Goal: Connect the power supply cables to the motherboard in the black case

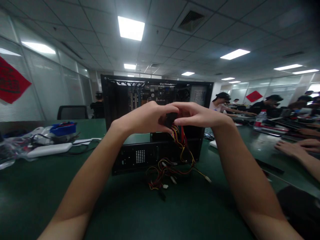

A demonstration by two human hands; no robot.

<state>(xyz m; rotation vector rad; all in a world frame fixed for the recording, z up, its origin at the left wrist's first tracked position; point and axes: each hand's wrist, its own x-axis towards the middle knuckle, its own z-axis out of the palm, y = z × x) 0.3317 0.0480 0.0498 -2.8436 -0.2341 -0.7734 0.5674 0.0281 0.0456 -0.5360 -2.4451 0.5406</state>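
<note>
An open black computer case [160, 145] stands on the green table, with a motherboard [152, 96] inside it. My left hand [150, 115] is closed round a dark power connector [171, 117] in front of the case. From the other side my right hand [193, 113] grips the same bundle, its thumb at the top of the power supply cables [181, 135]. Their red, yellow and black wires hang down over the case's lower edge. Several loose plugs, among them a white plug [208, 179], trail on the table. Fingers hide most of the connector.
On the left lie a white power strip [50, 150], clear plastic bags [15, 148] and a blue box [63, 128]. A water bottle [260, 120] stands to the right, near another person's hands [292, 148]. More people sit farther back. A black cloth-like item [300, 206] lies at the lower right.
</note>
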